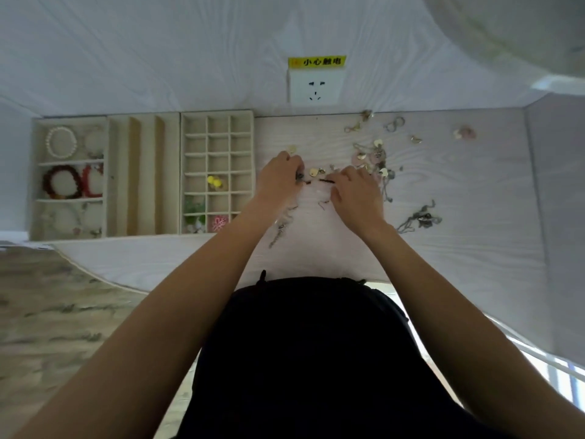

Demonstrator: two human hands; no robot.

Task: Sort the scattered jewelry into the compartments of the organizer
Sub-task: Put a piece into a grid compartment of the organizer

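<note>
1. The organizer (142,175) sits at the far left of the bench (459,217), against the wall, so sorted pieces travel only a short way left from the pile.
2. Both hands work just right of it. The left hand (280,179) has its fingers curled in, pinching a small dark piece (302,179), and the right hand (356,191) curls round the other dark end; they seem to be teasing one item free.
3. The scattered jewelry (373,156) lies tangled just beyond and right of the hands, with a chain (418,218) further right.
4. Bracelets, such as the pearl bracelet (61,143), fill the wide left compartments; small yellow pieces (215,182) occupy a small grid cell, size matched to space.
</note>
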